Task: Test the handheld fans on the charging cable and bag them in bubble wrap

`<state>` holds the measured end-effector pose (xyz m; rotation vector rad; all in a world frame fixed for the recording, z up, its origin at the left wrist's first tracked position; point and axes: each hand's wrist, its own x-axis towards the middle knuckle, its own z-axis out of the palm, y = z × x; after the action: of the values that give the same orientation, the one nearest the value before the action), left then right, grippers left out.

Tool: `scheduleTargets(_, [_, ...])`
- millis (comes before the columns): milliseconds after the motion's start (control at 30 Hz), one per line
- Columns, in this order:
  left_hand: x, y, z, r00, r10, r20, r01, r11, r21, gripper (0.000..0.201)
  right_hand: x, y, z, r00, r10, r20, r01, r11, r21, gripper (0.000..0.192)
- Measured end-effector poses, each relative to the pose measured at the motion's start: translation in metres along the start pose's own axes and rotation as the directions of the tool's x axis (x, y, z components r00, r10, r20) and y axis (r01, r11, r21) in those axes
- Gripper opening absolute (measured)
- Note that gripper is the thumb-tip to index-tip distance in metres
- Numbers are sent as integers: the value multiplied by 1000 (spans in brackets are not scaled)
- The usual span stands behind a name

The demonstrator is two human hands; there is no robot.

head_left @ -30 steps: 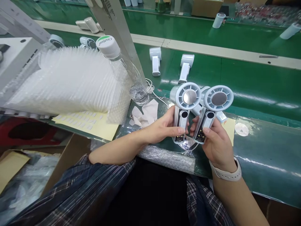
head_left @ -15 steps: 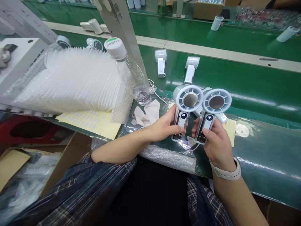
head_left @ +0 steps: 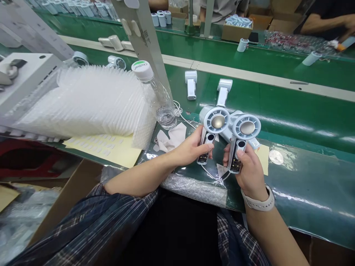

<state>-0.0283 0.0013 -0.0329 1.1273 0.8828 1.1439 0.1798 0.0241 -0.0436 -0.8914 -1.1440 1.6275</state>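
Pale-blue handheld fans being gripped upright over green belt edge | I'm holding left fan [head_left: 213,127] in left hand [head_left: 191,149], right fan [head_left: 242,136] in right hand [head_left: 249,168] | risk: heads nearly touching, may knock; thumb-only grip could be slipping.

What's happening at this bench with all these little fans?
A person seated at a green conveyor belt holds two small handheld fans upright, side by side. The left hand grips the handle of one fan and the right hand grips the other fan, each thumb resting on the handle's front. More fans lie on the belt behind them, beside a water bottle and a stack of clear plastic trays.
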Motion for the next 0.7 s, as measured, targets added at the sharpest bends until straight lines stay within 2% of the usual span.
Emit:
scheduleTargets(200, [0, -8, 2, 1000, -30, -10, 29, 997, -72, 56, 3, -1, 2, 996, 42, -79, -38, 998, 55, 33])
scheduleTargets(400, [-1, 0, 7, 990, -128, -64, 123, 989, -83, 56, 2, -4, 1, 992, 59, -112, -56, 998, 34, 27])
scheduleTargets(567, [-1, 7, 7, 986, -158, -55, 155, 987, -51, 48, 0, -4, 1, 990, 47, -131, -47, 999, 6, 27])
scheduleTargets(633, [-2, 9, 7, 980, -175, -94, 173, 985, -23, 48, 0, -5, 1, 987, 48, -155, -52, 999, -17, 25])
scheduleTargets(700, [-2, 10, 7, 973, -178, -145, 178, 984, -19, 58, 1, -6, 0, 982, 64, -175, -68, 998, -12, 25])
